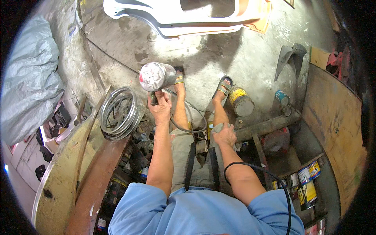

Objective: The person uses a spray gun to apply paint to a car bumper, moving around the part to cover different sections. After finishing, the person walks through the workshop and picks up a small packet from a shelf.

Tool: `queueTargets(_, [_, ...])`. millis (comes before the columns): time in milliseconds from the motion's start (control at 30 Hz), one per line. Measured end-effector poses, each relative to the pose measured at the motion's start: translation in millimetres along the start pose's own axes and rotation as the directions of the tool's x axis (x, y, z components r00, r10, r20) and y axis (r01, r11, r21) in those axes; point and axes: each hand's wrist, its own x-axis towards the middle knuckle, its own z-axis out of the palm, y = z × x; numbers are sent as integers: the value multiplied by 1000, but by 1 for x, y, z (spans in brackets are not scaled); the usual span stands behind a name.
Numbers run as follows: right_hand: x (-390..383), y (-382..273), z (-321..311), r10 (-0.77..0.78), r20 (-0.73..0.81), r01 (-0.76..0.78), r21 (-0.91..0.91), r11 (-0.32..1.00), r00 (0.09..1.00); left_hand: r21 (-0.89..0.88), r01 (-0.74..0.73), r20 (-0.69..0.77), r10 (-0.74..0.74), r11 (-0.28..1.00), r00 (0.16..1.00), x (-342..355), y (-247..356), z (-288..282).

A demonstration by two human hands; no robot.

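Keep the left hand point(160, 107) closed firmly around the short dark handle point(153, 98) of the paint-spattered, white-and-grey cylindrical tool point(156, 77), held up below the glossy white, curved panel point(203, 22) as seen from above, with wrist straight enough to balance the bulky cylinder. Leave slack in the dark, flexible looped hose point(205, 123) to avoid any tug, and steady the right hand point(225, 135) near the knee, fingers curled; impossible to tell whether gripping anything there.
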Motion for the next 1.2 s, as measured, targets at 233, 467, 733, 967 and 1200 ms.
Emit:
queueTargets(233, [-2,-12,11,11,-26,-12,-56,998,1000,-127,-129,17,132,984,991,29,-28,-17])
queueTargets(467, [0,-20,16,-17,-76,12,-54,998,997,322,-617,373,503,718,780,1,-49,43])
queueTargets(733, [1,-27,23,-8,-72,4,-54,999,997,233,-462,413,343,856,844,15,-36,31])
queueTargets(967, [4,-26,25,28,-55,-31,-49,998,998,95,-253,79,246,963,966,54,-16,-21])
queueTargets(1200, [7,-19,25,45,-24,-45,-6,999,999,300,-501,216,454,812,865,26,-11,36])
